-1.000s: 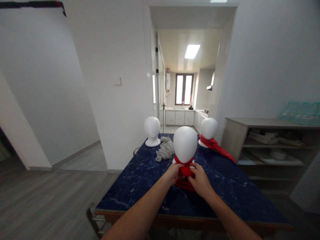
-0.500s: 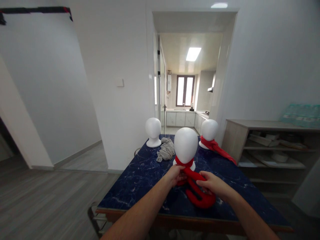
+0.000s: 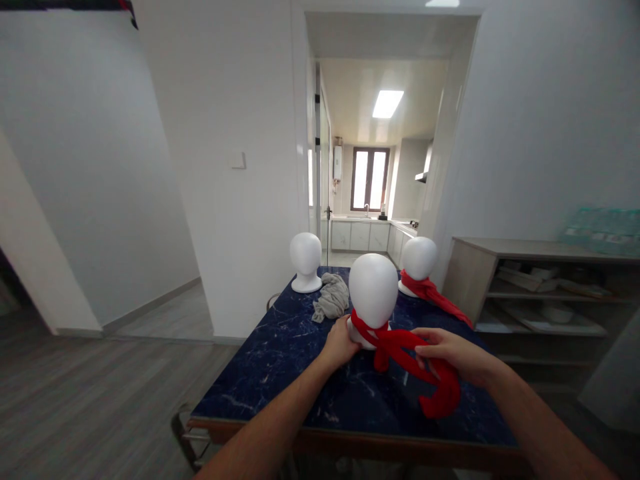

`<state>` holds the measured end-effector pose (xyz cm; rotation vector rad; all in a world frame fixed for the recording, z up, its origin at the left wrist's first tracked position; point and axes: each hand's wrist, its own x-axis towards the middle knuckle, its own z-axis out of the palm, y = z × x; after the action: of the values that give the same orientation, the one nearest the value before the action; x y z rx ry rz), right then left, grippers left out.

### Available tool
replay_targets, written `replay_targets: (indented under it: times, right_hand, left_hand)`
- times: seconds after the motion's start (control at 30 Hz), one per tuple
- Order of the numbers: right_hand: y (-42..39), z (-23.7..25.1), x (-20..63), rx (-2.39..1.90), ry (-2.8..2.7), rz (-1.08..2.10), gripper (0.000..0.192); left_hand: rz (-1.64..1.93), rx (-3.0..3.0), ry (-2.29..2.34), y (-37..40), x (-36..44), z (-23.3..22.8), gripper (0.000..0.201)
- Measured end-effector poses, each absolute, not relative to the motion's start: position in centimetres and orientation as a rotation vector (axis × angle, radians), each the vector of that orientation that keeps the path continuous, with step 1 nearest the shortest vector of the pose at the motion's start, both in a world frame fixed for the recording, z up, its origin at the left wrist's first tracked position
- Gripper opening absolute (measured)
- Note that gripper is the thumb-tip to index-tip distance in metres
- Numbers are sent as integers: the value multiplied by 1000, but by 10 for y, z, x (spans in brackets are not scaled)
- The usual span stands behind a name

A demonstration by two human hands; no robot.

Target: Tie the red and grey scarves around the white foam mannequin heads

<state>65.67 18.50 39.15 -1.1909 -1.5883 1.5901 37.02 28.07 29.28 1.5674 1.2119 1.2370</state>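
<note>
A white foam mannequin head (image 3: 372, 291) stands mid-table with a red scarf (image 3: 403, 348) around its neck. My left hand (image 3: 341, 342) rests against the left side of its base, fingers curled on it. My right hand (image 3: 449, 347) grips the scarf's loose end and holds it out to the right, above the table, with the tail hanging down. Two more white heads stand at the far end: a bare one (image 3: 305, 261) on the left and one (image 3: 419, 263) on the right wearing another red scarf (image 3: 439, 300).
The dark blue marbled table (image 3: 280, 360) has a crumpled grey cloth (image 3: 331, 298) near the bare head. A wooden shelf unit (image 3: 545, 287) stands to the right. A doorway behind opens into a kitchen (image 3: 370, 200).
My right hand has pulled the scarf's loose end out to the right and up off the table. My left hand has shifted from the knot to the head's base.
</note>
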Motion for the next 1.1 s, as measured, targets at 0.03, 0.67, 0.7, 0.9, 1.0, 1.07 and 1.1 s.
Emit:
replay_targets:
  times: [0.03, 0.67, 0.7, 0.9, 1.0, 1.07, 1.1]
  right_hand:
    - [184, 392, 657, -1180, -1591, 1584, 54]
    - [181, 451, 786, -2030, -1752, 1243, 48]
    - [184, 450, 793, -2050, -1800, 1166, 40]
    - [225, 406, 837, -1975, -2072, 581, 21]
    - [252, 374, 850, -1953, -2066, 349, 25]
    - [266, 356, 850, -2023, -2027, 230, 33]
    - [272, 349, 847, -2086, -1990, 168, 36]
  left_hand:
    - [1251, 1676, 1176, 280, 369, 289, 84]
    - [1187, 1911, 1296, 284, 367, 270, 99]
    - [1186, 1914, 1299, 284, 367, 270, 99]
    - [1186, 1958, 1301, 280, 367, 275, 96]
    - [1173, 1966, 1318, 277, 367, 279, 95]
    - [1149, 1992, 1343, 277, 367, 280, 94]
    - [1140, 2006, 1354, 277, 367, 280, 94]
